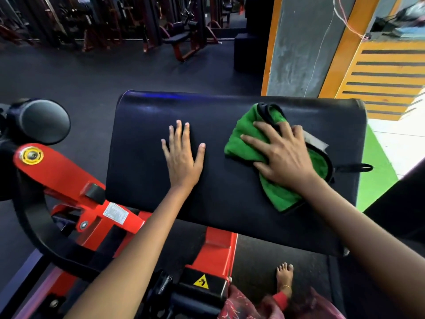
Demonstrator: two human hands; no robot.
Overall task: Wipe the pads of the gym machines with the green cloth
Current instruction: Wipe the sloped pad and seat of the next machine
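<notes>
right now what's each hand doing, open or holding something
Left hand: open, flat on the black pad.
Right hand: open, fingers spread, pressing the green cloth onto the pad.

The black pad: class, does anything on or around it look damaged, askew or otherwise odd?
Nothing is clearly damaged. The black pad looks intact; the green cloth lies bunched under the right hand, its loop trailing off the right edge.

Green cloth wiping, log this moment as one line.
step: wiping pad | right hand: presses green cloth | left hand: flat on pad
</notes>
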